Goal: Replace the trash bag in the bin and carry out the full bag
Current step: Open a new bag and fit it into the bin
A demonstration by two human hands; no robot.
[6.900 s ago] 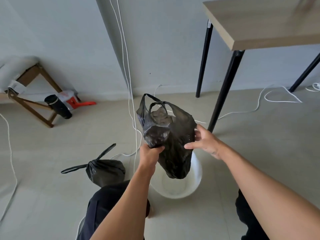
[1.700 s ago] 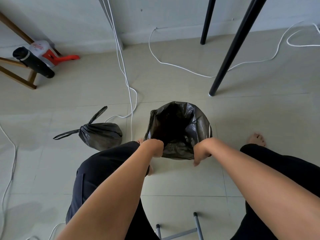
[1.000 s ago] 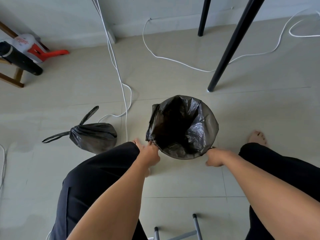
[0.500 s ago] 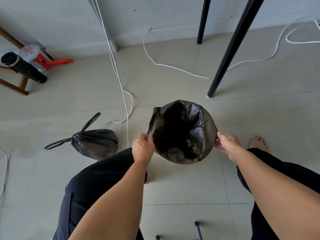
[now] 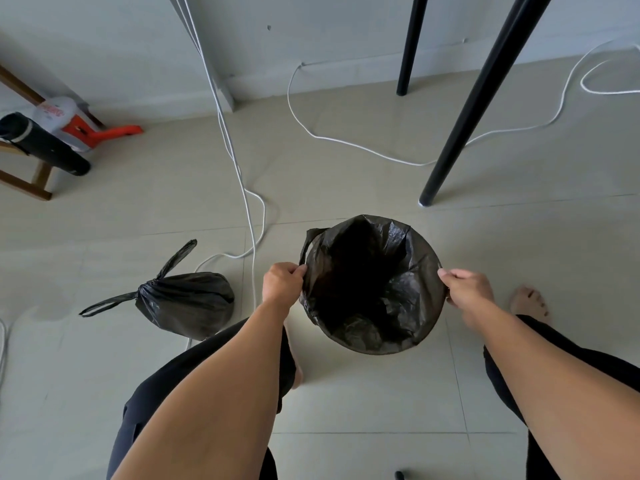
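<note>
1. Left hand (image 5: pixel 282 282) is pinching the near-left edge of the liner (image 5: pixel 372 289), fingers curled on the black film. Right hand (image 5: pixel 465 289) is gripping the opposite edge. Together they are spreading the mouth over the bin, which is hidden under the plastic.
2. Liner is lying stretched round the rim, with one loop handle (image 5: pixel 306 244) standing loose at the far left. Risk: the thin film is liable to tear if either hand is dragging it hard against the rim. An uneven pull could be letting the far edge slip inside.
3. Full bag (image 5: pixel 187 303), knotted, is lying on the floor (image 5: pixel 381 393) just beside the left knee, not yet carried out.
4. White cable (image 5: pixel 254 237) is trailing between full bag and bin. Risk: it could be snagging a foot or the bag at lifting.
</note>
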